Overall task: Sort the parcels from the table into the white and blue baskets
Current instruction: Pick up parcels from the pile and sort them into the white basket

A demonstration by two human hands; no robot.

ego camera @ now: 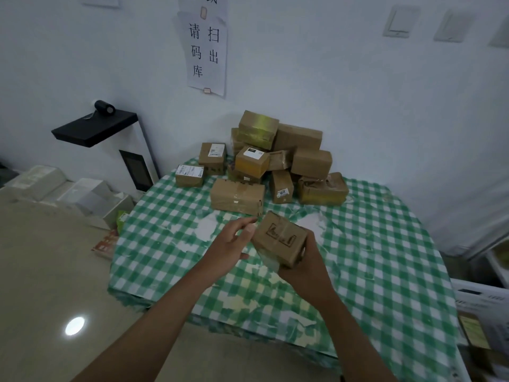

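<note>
A small brown cardboard parcel (281, 237) with a black printed mark is held above the green-checked table (385, 257). My right hand (303, 267) grips it from below and from its right side. My left hand (234, 241) is beside the parcel's left edge, fingers straight, thumb touching the box. A pile of several brown parcels (275, 158) lies at the table's far side against the wall. No white or blue basket is in view.
A white stand with a black top and a screen (137, 166) is left of the table. White boxes (91, 197) sit on the floor at the left. White cartons (484, 304) stand at the right edge. Paper notices (205, 51) hang on the wall.
</note>
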